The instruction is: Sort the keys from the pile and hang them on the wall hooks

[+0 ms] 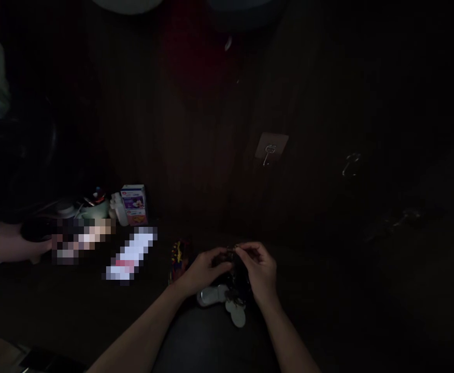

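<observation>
Dark tabletop [75, 305] — left hand [206, 268] and right hand [263, 272] pinch a small item [231, 249].

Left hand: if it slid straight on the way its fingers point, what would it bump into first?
Probably the small dark thing right by the left hand, then the right hand just beyond. It's too dim to judge depth well.

No text was legible; the small white-and-purple rectangular box [133, 202] bore print too tiny to read.
</observation>
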Demonstrator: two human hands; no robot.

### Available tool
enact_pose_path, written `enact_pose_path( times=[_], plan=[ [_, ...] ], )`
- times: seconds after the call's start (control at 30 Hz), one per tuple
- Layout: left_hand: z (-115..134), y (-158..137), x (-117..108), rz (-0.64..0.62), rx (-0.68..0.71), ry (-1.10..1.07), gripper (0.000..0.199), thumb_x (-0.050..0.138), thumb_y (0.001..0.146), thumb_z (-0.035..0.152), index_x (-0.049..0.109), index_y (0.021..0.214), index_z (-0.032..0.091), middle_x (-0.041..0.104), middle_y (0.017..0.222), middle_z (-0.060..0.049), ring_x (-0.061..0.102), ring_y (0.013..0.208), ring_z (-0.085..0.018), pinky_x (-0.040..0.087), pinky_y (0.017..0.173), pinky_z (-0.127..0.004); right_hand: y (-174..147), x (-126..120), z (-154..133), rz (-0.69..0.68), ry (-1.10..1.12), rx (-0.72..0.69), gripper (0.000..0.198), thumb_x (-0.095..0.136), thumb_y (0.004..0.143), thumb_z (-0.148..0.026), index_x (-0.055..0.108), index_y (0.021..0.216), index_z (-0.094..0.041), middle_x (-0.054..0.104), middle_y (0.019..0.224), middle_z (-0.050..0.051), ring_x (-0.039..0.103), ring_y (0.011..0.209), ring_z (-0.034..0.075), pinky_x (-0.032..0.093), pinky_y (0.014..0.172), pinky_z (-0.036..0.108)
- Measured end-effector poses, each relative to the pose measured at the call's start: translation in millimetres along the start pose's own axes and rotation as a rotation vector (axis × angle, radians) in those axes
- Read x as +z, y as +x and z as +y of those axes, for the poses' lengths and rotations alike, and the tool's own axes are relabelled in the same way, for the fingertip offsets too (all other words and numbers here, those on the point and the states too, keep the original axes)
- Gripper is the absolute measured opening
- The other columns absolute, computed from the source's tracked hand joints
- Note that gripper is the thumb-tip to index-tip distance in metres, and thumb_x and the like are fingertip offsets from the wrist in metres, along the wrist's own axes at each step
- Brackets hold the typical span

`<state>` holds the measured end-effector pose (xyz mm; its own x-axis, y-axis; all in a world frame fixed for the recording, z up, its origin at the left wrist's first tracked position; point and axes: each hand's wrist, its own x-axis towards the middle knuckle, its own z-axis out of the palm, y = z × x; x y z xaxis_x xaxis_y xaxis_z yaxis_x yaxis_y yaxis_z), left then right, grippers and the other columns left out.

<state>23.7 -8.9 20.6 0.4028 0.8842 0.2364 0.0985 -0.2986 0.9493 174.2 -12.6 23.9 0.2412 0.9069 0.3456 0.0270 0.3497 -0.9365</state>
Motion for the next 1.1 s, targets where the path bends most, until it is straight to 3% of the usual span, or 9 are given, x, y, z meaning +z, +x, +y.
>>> enact_pose_path(
  times=[0.2, 0.37, 0.73, 0.93, 1.1],
  plan=[
    [-0.3, 2.3, -2.1, 0.025, -0.044, -0.158, 0.019, 0.056, 0.08, 0.029, 0.063, 0.09, 0.015, 0.069, 0.082, -0.002, 0.063, 0.078, -0.015, 0.048, 0.074, -0.025, 1.7, -0.9, 1.9, 0.037, -0.007, 0.012, 0.015, 0.068, 0.069, -0.033, 0.063, 0.076, -0.021, 0.066, 0.077, 0.002, 0.061, 0.074, 0.017, 0.049, 0.068, 0.028],
    [-0.4, 2.0, -1.6, 0.002, -0.129, -0.306, 0.024, 0.059, 0.078, 0.035, 0.061, 0.09, 0.014, 0.069, 0.079, -0.003, 0.065, 0.074, -0.015, 0.048, 0.072, -0.026, 1.0, -2.9, -0.2, -0.079, -0.069, 0.038, 0.024, 0.062, 0.074, -0.036, 0.067, 0.093, -0.022, 0.068, 0.089, 0.004, 0.063, 0.082, 0.019, 0.049, 0.073, 0.03],
    [0.8, 3.7, -0.2, 0.033, -0.21, -0.404, 0.044, 0.057, 0.076, 0.051, 0.067, 0.085, 0.009, 0.07, 0.071, -0.006, 0.065, 0.064, -0.018, 0.05, 0.07, -0.031, 1.6, -4.9, 4.2, -0.083, -0.079, 0.072, 0.025, 0.062, 0.074, -0.04, 0.069, 0.09, -0.022, 0.069, 0.088, 0.004, 0.062, 0.077, 0.019, 0.048, 0.067, 0.029],
    [0.2, 3.3, -2.0, 0.015, -0.217, -0.47, 0.046, 0.056, 0.078, 0.05, 0.067, 0.09, 0.007, 0.071, 0.072, -0.01, 0.066, 0.063, -0.019, 0.05, 0.069, -0.031, 0.3, -3.2, 0.0, -0.079, -0.041, 0.105, 0.025, 0.065, 0.071, -0.042, 0.069, 0.086, -0.022, 0.068, 0.075, 0.001, 0.061, 0.068, 0.018, 0.047, 0.061, 0.027],
    [-3.8, 3.6, -2.4, 0.039, -0.239, -0.474, 0.047, 0.055, 0.078, 0.049, 0.067, 0.088, 0.005, 0.071, 0.074, -0.012, 0.066, 0.063, -0.019, 0.05, 0.068, -0.032, 0.0, -3.9, -2.2, -0.07, -0.026, 0.129, 0.027, 0.066, 0.07, -0.042, 0.068, 0.087, -0.021, 0.067, 0.075, 0.002, 0.06, 0.068, 0.018, 0.047, 0.06, 0.028]
  ],
)
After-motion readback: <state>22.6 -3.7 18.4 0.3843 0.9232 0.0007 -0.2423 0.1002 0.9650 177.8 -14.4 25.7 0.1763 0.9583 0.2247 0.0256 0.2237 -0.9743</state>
